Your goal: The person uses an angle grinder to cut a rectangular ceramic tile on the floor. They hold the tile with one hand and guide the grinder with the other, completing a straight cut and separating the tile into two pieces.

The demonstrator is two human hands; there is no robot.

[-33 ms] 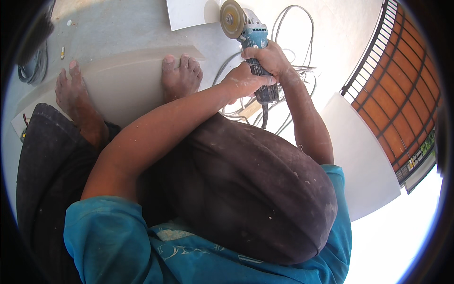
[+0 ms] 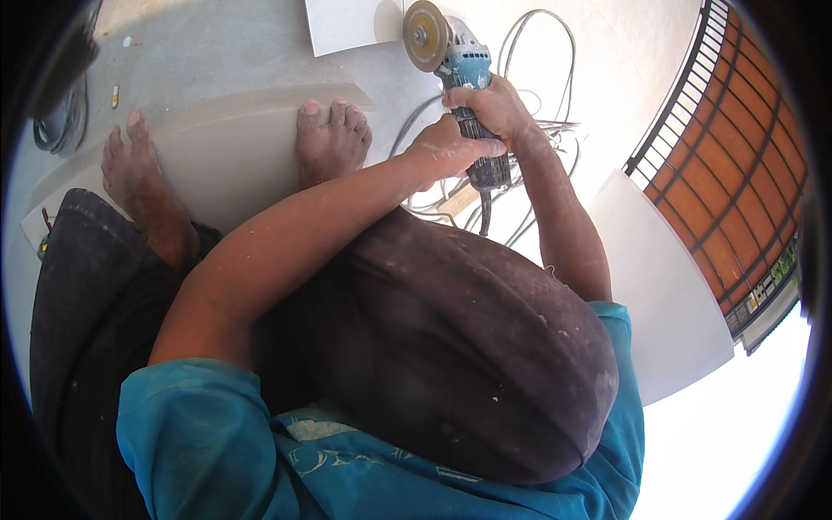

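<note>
Both of my hands hold a blue and black angle grinder point(image 2: 469, 68) in front of my bent knee. My right hand point(image 2: 500, 107) is wrapped round the upper part of its body, just below the blue head. Lower down, my left hand point(image 2: 444, 154) grips the black body, with the thumb lying across it. The round, yellowish-brown disc point(image 2: 425, 36) points up and to the left, its flat face showing. From the bottom end hangs the black power cord point(image 2: 485, 212). Whether the disc is spinning cannot be told.
My bare feet rest on a pale curved panel point(image 2: 230, 130). A white sheet point(image 2: 347, 26) lies beyond, close to the disc. Loose cable point(image 2: 569, 82) loops behind the grinder. A larger white sheet point(image 2: 663, 295) is at right, by an orange, black-barred gate point(image 2: 737, 165). Dark coiled cable point(image 2: 68, 126) lies far left.
</note>
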